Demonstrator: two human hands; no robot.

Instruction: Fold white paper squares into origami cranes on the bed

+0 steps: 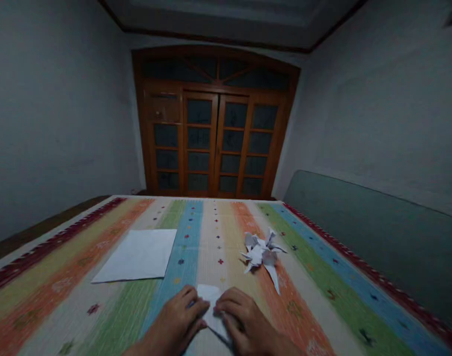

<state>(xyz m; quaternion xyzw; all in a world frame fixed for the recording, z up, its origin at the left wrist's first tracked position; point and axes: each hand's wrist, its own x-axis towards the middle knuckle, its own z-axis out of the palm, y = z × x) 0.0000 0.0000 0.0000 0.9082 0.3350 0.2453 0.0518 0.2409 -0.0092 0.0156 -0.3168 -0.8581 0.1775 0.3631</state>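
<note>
Between my two hands, near the front of the table, lies a small folded piece of white paper (213,296). My left hand (179,316) has its fingers curled and pressed on the paper's left side. On the right side my right hand (243,316) bends its fingers over the paper, the thumb low near its edge. Both hands cover parts of the paper, so its full shape is hidden. To the right beyond them sits a group of folded white paper figures (261,252) with pointed tips. A flat stack of white square paper (140,254) rests to the left.
A striped, multicoloured cloth (211,232) covers the table. Along the right side stands a pale green, long backrest-like panel (352,237). Wooden doors with glass panes (216,143) are at the far end, between white walls.
</note>
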